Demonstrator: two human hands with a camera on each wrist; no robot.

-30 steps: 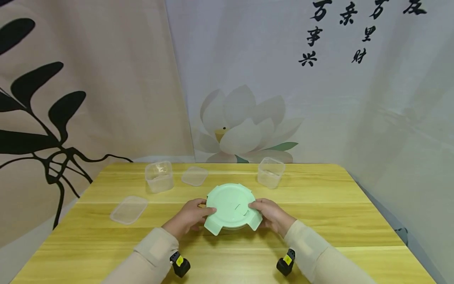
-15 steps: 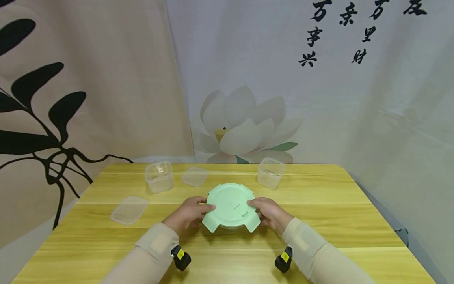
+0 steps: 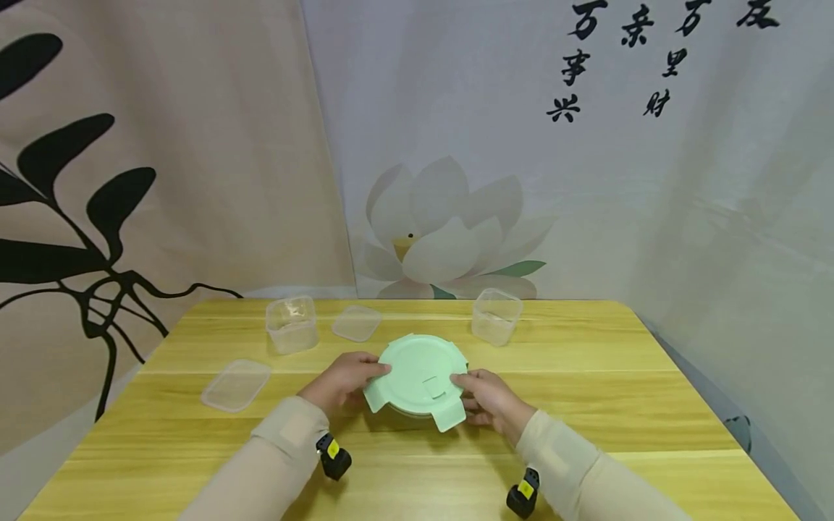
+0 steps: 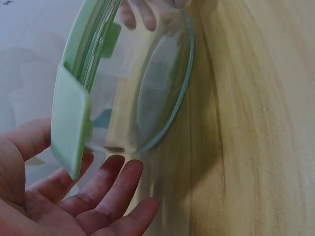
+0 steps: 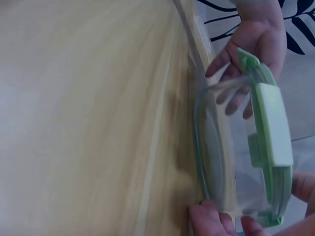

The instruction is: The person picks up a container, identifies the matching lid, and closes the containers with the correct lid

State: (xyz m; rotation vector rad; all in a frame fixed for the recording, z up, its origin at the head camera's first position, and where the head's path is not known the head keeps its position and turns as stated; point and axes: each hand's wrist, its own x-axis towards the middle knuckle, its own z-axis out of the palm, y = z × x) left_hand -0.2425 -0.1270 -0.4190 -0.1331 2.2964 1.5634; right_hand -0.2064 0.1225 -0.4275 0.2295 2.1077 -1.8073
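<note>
A round clear glass food container [image 4: 128, 93] with a mint-green lid [image 3: 420, 369] is held between both hands at the middle of the table. Flaps stick out around the lid's edge, two of them toward the person. My left hand [image 3: 342, 380] grips the left side, thumb on the lid's edge and fingers curled by the glass. My right hand [image 3: 491, 401] holds the right side, its thumb on top of the lid and its fingertips at the glass near the base. No contents show through the glass. Whether the base touches the table, I cannot tell.
On the wooden table [image 3: 619, 405], a clear plastic tub [image 3: 292, 325] stands back left and another tub [image 3: 496, 318] back right. One flat clear lid [image 3: 357, 323] lies between them; a second flat lid [image 3: 236, 385] lies farther left. A printed curtain [image 3: 456, 145] hangs behind.
The container has shifted slightly left and turned in both hands; its near flaps swung first left, then the right one came nearer. The tubs and flat lids stay in place.
</note>
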